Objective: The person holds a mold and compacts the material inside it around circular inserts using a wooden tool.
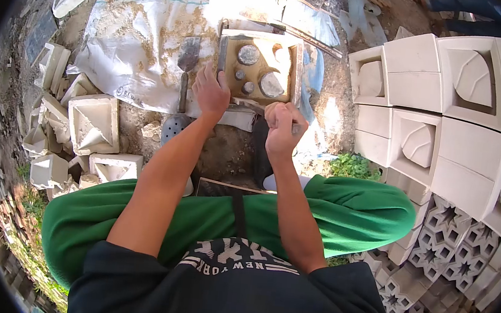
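Note:
In front of me is a rectangular mould [298, 70] with a tan, sandy-looking face and several round grey metallic pieces set in it, such as the large disc [271, 84]. My left hand [211, 92] rests at its lower left corner, fingers stretched out. Near the lower right corner my right hand [286, 122] is closed in a fist. A bit of something grey shows at its palm side, too hidden to name. Just left of my left hand lies a trowel [189, 57], its blade pointing away from me.
A dusty white plastic sheet [133, 55] spreads at the left. Pale cast blocks [94, 122] are heaped beside it. Stacked moulded blocks [413, 87] and star-pattern blocks [434, 252] stand at the right. Another person's legs [472, 15] show at the upper right.

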{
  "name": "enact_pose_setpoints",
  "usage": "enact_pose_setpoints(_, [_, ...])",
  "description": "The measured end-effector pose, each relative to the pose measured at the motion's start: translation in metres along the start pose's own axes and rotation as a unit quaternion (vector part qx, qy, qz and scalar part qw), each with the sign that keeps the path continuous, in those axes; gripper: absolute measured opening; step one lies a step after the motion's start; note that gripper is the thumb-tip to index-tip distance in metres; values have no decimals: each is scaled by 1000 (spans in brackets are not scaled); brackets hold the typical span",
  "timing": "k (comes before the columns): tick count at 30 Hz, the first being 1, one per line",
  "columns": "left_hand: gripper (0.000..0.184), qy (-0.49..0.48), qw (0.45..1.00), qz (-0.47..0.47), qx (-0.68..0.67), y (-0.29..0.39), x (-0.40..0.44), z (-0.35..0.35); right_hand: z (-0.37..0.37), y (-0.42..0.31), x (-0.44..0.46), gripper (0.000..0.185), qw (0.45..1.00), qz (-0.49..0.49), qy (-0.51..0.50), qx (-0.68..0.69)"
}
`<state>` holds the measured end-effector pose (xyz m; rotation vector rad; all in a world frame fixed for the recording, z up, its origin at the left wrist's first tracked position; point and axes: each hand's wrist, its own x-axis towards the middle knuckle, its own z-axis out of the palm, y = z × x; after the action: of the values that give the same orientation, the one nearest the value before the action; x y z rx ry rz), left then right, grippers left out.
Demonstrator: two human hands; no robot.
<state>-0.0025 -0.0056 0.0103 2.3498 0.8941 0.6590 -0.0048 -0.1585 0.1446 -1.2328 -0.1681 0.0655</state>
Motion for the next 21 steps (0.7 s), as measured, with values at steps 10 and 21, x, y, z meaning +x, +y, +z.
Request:
enact_pose_setpoints(10, [40,-130,932,336,-26,24,-4,-22,-34,-67,31,39,978,-64,153,125])
enact_pose_setpoints(21, [50,-186,915,353,60,14,-2,-29,-2,-48,41,29,971,-28,136,194])
